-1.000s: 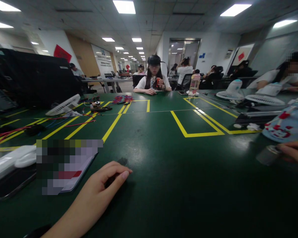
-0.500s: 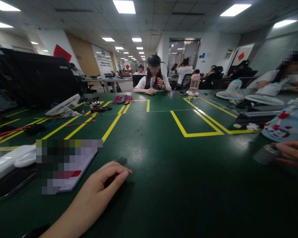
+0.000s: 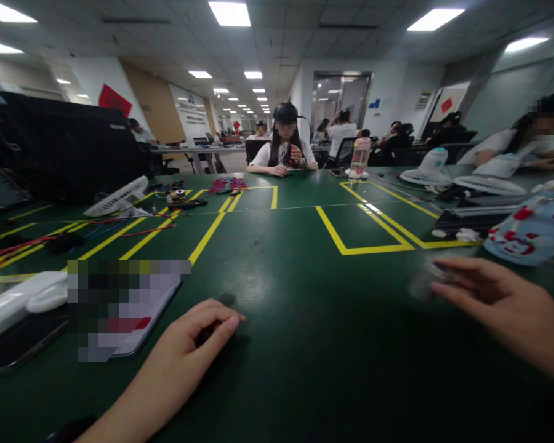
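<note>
One blurred grey cylinder (image 3: 421, 285), in right-hand grip (image 3: 496, 300), at fingertips (image 3: 444, 291)

left forearm (image 3: 129, 394) slanted in from the near left, left hand (image 3: 191, 335) rested low with knuckles up, fingers loosely curled, thumb tip against them, right hand (image 3: 493, 298) stretched leftward from the near right, thumb and fingertips held in a pinch

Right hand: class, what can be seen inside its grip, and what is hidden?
A blurred grey object juts from the right hand above the green table. The hand covers its near end, so that part cannot be seen.
</note>
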Available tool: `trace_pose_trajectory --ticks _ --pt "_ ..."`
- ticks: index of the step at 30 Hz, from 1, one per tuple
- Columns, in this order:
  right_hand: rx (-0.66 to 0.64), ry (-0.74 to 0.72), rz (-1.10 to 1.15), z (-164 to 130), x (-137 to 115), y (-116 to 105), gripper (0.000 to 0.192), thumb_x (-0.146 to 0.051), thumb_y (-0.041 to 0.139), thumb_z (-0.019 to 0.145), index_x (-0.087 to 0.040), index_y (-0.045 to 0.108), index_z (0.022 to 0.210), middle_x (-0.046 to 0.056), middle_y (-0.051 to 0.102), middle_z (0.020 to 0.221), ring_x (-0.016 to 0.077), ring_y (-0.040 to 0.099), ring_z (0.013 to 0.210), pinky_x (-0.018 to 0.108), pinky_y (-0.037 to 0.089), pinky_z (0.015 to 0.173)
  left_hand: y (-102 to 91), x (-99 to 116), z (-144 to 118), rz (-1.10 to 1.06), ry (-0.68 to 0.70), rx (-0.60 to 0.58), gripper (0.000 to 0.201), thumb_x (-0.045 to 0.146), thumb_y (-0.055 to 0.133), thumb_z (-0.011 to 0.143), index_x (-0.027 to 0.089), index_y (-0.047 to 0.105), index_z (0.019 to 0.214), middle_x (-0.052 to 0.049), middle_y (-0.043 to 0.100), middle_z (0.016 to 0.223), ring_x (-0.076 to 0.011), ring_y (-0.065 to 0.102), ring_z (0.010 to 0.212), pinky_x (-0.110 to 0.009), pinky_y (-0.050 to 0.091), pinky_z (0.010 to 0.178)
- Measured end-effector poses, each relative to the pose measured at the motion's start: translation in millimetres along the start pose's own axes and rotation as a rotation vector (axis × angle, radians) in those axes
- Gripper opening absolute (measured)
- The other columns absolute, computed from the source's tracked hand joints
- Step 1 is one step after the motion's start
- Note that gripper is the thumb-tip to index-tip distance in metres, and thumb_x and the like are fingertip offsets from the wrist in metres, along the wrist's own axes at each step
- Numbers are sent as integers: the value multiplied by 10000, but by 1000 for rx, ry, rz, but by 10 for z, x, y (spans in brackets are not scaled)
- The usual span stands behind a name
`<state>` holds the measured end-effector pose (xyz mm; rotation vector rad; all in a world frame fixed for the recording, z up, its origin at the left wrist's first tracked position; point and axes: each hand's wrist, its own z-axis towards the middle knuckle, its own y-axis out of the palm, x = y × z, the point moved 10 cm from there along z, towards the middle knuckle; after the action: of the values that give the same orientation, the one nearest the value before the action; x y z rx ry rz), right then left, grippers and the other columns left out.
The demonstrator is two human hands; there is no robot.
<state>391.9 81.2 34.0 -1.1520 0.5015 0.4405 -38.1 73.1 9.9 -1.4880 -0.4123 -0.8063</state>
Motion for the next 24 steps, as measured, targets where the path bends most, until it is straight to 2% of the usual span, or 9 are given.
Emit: trace_pose_trajectory --ticks 2,4,7,10,12,16,18,20,24 --pt "-232 -85 255 -97 -630 473 471 -407 632 773 -250 519 1203 85 625 1132 161 645 950 258 552 806 -6 14 0 10 -9 1 228 383 477 916 258 667 890 -5 645 922 -203 605 901 -304 464 802" --pt "-383 -210 375 -225 -1214 829 437 -380 620 786 -232 527 1187 68 612 1146 159 624 992 307 535 883 -13 18 -4 16 -15 -3 229 382 477 915 259 668 886 -6 649 927 -206 604 908 -307 464 808" --pt "-500 -337 445 -383 -1725 1161 355 -347 599 803 -239 556 1139 35 612 1107 130 603 992 302 518 901 -23 5 -8 25 -8 -16 230 381 477 916 260 671 884 -8 652 930 -210 601 917 -314 463 819" --pt "-542 -354 459 -455 -1807 1306 342 -318 583 812 -267 539 1148 10 600 1098 106 587 990 282 505 901 -14 55 12 32 14 -12 215 375 487 913 261 670 917 -12 653 947 -211 601 920 -320 465 824" --pt "-542 -328 481 -466 -1741 1340 464 -315 622 781 -278 473 1219 14 577 1136 112 570 1030 300 482 942 19 190 48 31 45 8 205 364 496 907 268 661 983 -15 648 977 -210 599 911 -320 473 811" --pt "-568 -284 573 -478 -1657 1409 695 -302 704 705 -263 342 1296 35 557 1162 125 555 1067 323 455 980 193 732 175 -47 196 2 219 328 513 901 287 647 1070 -13 627 997 -183 597 841 -296 490 742" --pt "-596 -271 614 -478 -1666 1445 638 -274 688 723 -252 355 1266 30 569 1137 117 564 1050 311 464 959 294 985 252 -75 260 -47 198 288 521 901 282 669 1032 -10 627 982 -179 592 869 -301 481 775" --pt "-603 -272 618 -467 -1684 1442 575 -256 663 746 -251 378 1245 22 577 1125 111 568 1039 299 470 940 271 1148 316 -79 310 -18 145 236 569 871 261 705 913 -3 619 917 -168 589 846 -286 472 757" --pt "-553 -327 491 -441 -1684 1333 469 -250 605 780 -265 453 1224 14 578 1127 109 572 999 282 474 898 121 1098 364 -79 286 89 113 250 615 846 264 726 866 6 592 854 -165 579 815 -274 458 710"
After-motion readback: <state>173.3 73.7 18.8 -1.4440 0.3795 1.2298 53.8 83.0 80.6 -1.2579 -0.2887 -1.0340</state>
